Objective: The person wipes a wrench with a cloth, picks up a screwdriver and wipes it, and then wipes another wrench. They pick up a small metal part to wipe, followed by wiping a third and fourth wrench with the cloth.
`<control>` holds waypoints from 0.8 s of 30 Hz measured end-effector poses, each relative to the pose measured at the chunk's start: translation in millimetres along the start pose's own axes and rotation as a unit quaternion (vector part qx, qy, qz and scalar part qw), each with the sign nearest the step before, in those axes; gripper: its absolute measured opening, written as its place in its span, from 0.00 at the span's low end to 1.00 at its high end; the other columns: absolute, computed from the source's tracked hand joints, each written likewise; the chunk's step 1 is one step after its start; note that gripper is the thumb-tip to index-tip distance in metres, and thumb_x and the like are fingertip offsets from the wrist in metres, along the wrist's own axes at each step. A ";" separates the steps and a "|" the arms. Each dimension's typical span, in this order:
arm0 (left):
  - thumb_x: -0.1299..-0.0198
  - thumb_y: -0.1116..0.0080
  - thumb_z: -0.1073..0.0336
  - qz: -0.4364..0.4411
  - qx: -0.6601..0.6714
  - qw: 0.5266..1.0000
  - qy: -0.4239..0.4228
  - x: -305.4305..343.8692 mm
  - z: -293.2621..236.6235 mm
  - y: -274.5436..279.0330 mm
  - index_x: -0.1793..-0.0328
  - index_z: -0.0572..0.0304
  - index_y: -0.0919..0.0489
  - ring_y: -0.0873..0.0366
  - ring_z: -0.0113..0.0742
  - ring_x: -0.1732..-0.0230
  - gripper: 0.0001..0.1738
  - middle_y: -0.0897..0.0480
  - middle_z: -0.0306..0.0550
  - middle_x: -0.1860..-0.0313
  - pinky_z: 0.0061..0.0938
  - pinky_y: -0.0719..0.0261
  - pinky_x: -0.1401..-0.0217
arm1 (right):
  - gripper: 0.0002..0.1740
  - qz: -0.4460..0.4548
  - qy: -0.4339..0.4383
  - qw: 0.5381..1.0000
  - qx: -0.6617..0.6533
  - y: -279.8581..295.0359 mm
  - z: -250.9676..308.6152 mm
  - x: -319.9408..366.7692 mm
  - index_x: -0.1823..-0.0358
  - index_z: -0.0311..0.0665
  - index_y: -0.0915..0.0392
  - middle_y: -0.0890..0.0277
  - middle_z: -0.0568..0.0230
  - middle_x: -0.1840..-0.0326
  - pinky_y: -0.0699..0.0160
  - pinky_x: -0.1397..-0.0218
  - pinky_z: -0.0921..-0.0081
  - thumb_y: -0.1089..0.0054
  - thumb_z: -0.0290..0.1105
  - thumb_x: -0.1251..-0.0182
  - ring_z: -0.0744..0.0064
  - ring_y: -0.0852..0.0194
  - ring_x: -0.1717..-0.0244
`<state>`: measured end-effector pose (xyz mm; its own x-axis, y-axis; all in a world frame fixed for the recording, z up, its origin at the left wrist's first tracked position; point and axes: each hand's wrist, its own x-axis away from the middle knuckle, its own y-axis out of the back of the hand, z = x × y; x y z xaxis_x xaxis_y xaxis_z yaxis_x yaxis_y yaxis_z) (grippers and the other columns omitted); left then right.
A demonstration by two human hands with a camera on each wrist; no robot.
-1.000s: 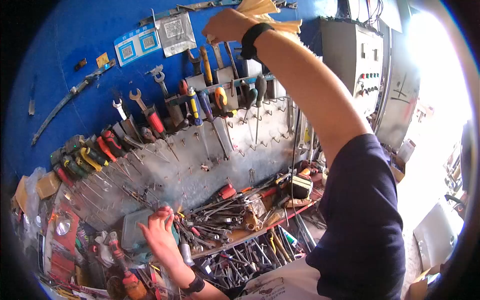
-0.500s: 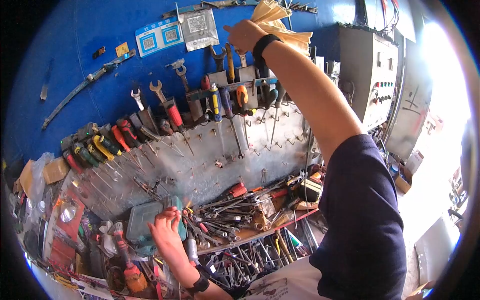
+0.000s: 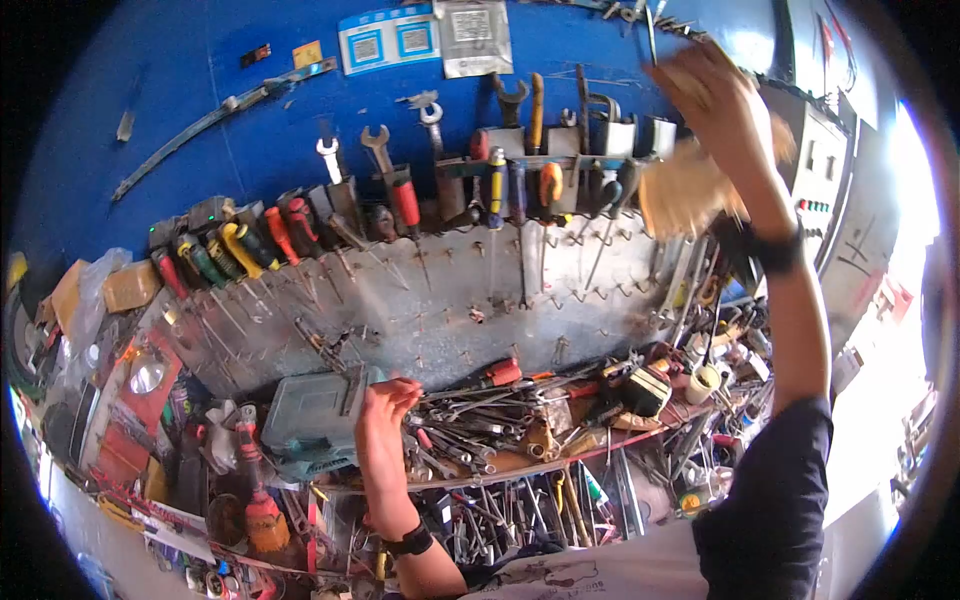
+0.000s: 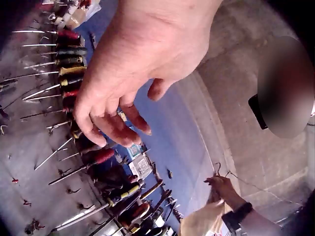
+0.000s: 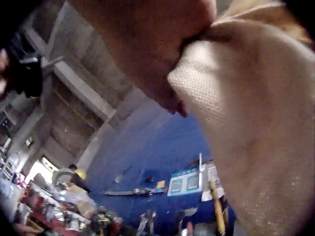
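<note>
My right hand (image 3: pixel 728 120) is raised at the upper right, before the end of the tool rack. It grips a tan woven cloth (image 3: pixel 685 190), which hangs down beside the wrist and is blurred in the head view. Coarse weave shows on the cloth (image 5: pixel 251 113) close up in the right wrist view. My left hand (image 3: pixel 385 435) is held up low in front of the bench, fingers loosely bent with nothing between them. Behind it lies a greenish plastic case (image 3: pixel 318 415). The left wrist view shows the left hand (image 4: pixel 142 69) with fingers hanging relaxed.
Screwdrivers and wrenches (image 3: pixel 376 150) line a rack on the blue wall (image 3: pixel 240 130). Below is a metal hook panel (image 3: pixel 440 310). Loose wrenches (image 3: pixel 470 430) heap on the bench, beside an orange-ended power tool (image 3: pixel 265 520). A control cabinet (image 3: pixel 815 160) stands at right.
My right hand has moved rightward along the wall with the cloth, toward the control cabinet. The head view has turned right. The left hand stays raised before the bench, its fingers now pointing more sideways.
</note>
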<state>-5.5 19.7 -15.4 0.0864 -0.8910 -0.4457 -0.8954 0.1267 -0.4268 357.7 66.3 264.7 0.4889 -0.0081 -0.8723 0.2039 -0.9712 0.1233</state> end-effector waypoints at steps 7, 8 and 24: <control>0.32 0.61 0.51 -0.024 -0.023 0.998 0.043 -13.4 7.1 5.7 0.60 0.65 0.24 0.24 0.35 0.54 0.23 0.21 0.48 0.60 0.30 0.31 0.44 | 0.13 0.203 -0.196 0.950 -0.132 86.8 116.4 169.9 0.67 0.40 0.19 0.27 0.63 0.68 0.26 0.69 0.69 0.34 0.21 0.58 0.63 0.25 0.68; 0.32 0.60 0.51 -0.026 -0.016 0.998 0.053 -13.9 12.8 8.2 0.60 0.65 0.24 0.23 0.35 0.55 0.23 0.21 0.48 0.60 0.30 0.30 0.44 | 0.14 0.245 -0.239 0.927 -0.153 95.4 129.2 183.6 0.65 0.42 0.18 0.27 0.62 0.66 0.25 0.68 0.69 0.36 0.22 0.57 0.62 0.25 0.67; 0.34 0.50 0.61 0.037 -0.395 0.908 0.137 -59.2 196.6 83.8 0.62 0.66 0.24 0.21 0.28 0.66 0.14 0.18 0.43 0.67 0.23 0.25 0.61 | 0.09 0.329 -0.498 0.793 -0.118 171.4 199.0 342.6 0.63 0.34 0.21 0.29 0.57 0.68 0.30 0.64 0.71 0.43 0.18 0.47 0.61 0.29 0.69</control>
<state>0.1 168.7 -179.5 -0.0015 -0.9814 -0.1919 -0.9373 -0.0655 0.3422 391.4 -150.3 -107.2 -0.3338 -0.7937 -0.5085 0.3942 -0.6075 0.6896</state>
